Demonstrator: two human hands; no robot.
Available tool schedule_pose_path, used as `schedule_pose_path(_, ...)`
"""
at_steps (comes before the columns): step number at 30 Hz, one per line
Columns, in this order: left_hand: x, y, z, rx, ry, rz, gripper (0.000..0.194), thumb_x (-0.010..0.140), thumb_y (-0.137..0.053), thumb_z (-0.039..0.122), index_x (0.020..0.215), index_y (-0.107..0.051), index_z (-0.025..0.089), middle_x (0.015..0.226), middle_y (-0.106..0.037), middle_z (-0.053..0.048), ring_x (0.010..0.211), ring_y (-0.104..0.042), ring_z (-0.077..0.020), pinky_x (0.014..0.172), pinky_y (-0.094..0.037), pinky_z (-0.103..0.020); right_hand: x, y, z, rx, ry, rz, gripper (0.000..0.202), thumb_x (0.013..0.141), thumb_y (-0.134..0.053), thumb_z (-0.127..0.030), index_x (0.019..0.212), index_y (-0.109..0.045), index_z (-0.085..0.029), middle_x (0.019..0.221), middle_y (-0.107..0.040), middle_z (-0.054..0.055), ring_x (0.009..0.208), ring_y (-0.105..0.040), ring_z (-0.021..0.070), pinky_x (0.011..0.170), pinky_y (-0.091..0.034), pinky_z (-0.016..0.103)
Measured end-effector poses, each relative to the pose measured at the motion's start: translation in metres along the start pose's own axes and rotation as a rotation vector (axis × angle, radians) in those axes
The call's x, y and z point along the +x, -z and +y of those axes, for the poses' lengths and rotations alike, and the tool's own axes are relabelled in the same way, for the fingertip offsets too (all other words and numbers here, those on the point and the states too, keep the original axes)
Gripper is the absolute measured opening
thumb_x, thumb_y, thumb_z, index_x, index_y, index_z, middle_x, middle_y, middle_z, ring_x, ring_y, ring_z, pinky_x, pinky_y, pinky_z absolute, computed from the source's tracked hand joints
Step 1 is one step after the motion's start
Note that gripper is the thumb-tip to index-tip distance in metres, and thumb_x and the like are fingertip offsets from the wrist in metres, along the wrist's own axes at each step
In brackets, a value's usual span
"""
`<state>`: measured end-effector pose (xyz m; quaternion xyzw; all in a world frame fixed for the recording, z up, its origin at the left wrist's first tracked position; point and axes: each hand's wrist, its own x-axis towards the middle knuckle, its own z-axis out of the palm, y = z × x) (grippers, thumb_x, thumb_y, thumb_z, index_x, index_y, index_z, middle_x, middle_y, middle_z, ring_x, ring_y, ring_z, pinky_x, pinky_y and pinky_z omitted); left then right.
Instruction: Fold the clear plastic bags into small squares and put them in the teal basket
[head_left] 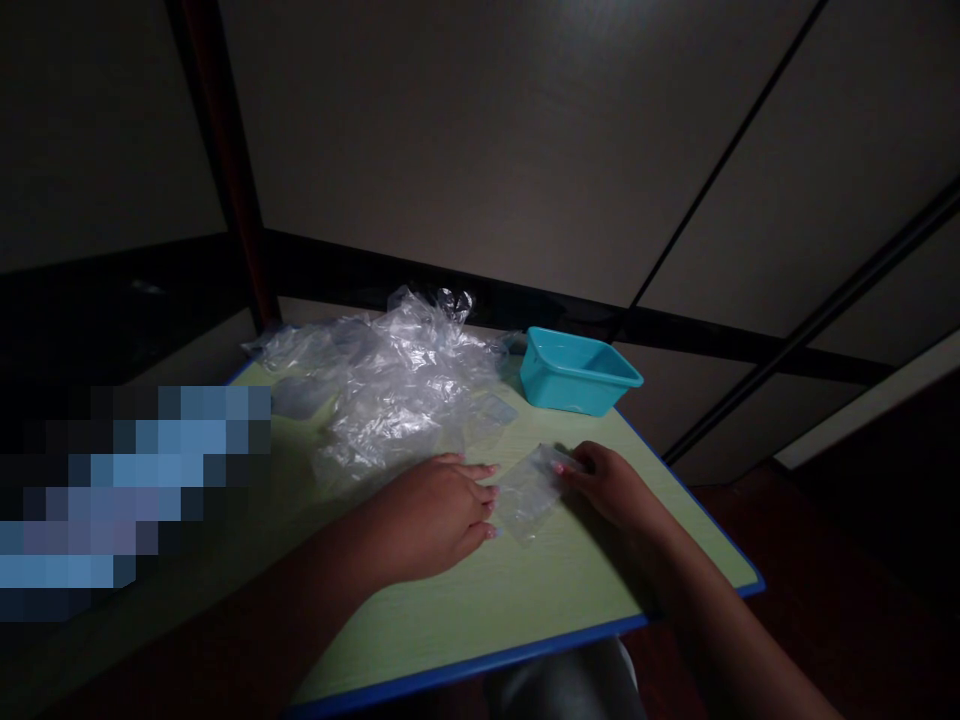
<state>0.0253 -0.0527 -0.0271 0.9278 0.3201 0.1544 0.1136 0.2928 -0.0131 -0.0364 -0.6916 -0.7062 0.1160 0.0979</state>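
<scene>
A small clear plastic bag (531, 497) lies on the light green table between my hands. My right hand (609, 485) pinches its upper right corner between thumb and fingers. My left hand (442, 510) rests flat with its fingers stretched and spread, the fingertips at the bag's left edge. Just beyond my left hand, a big heap of crumpled clear plastic bags (405, 385) covers the back left of the table. Some of the heap's lower edge is hidden behind my left hand.
A turquoise plastic basket (581, 375) stands at the table's back right edge. The light green table (465, 615) has a blue rim. Behind it rise cabinet panels (465, 140) with dark strips. A pixelated patch covers the left side.
</scene>
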Motion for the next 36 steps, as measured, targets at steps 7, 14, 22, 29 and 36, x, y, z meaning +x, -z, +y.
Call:
schedule_pose_path(7,0.001,0.002,0.001,-0.017,0.023,-0.018,0.025,0.090,-0.051,0.024,0.110,-0.065,0.020,0.117,-0.066,-0.004,0.121,-0.051,-0.0200,0.105,-0.033,-0.036,0.008,0.004,0.000,0.090,0.046,-0.068,0.025,0.090,-0.056,-0.037,0.100,-0.061,-0.015,0.094,-0.063,0.002,0.076,-0.062,0.0152,0.067,-0.052,0.032)
schedule_pose_path(14,0.001,0.003,0.003,-0.029,-0.003,-0.021,0.025,0.092,-0.049,0.024,0.109,-0.067,0.017,0.116,-0.067,-0.004,0.120,-0.052,-0.0195,0.105,-0.033,-0.031,0.008,0.000,0.001,0.099,0.058,-0.036,0.024,0.091,-0.056,-0.036,0.102,-0.060,-0.015,0.097,-0.063,0.002,0.079,-0.062,0.0158,0.069,-0.053,0.033)
schedule_pose_path(22,-0.001,0.001,0.007,0.047,0.031,0.014,0.033,0.090,-0.052,0.029,0.123,-0.059,0.027,0.125,-0.061,-0.003,0.121,-0.051,-0.0223,0.103,-0.035,-0.039,0.005,-0.001,-0.001,0.124,0.067,-0.011,0.023,0.091,-0.055,-0.035,0.103,-0.060,-0.015,0.097,-0.063,0.003,0.079,-0.062,0.0154,0.070,-0.053,0.034)
schedule_pose_path(29,-0.001,-0.007,0.017,0.114,0.040,-0.021,0.031,0.090,-0.055,0.034,0.119,-0.062,0.026,0.125,-0.061,-0.003,0.125,-0.047,-0.0253,0.105,-0.030,-0.045,0.006,-0.001,0.002,0.128,0.083,0.011,0.022,0.091,-0.056,-0.034,0.099,-0.060,-0.015,0.093,-0.063,0.002,0.077,-0.062,0.0146,0.068,-0.053,0.033)
schedule_pose_path(36,0.002,-0.013,0.023,0.137,0.063,0.020,0.035,0.088,-0.058,0.038,0.119,-0.061,0.023,0.123,-0.062,-0.004,0.123,-0.049,-0.0244,0.104,-0.034,-0.041,0.003,-0.002,-0.001,0.143,0.088,0.058,0.021,0.092,-0.054,-0.035,0.096,-0.060,-0.015,0.087,-0.063,0.001,0.075,-0.062,0.0141,0.068,-0.052,0.032)
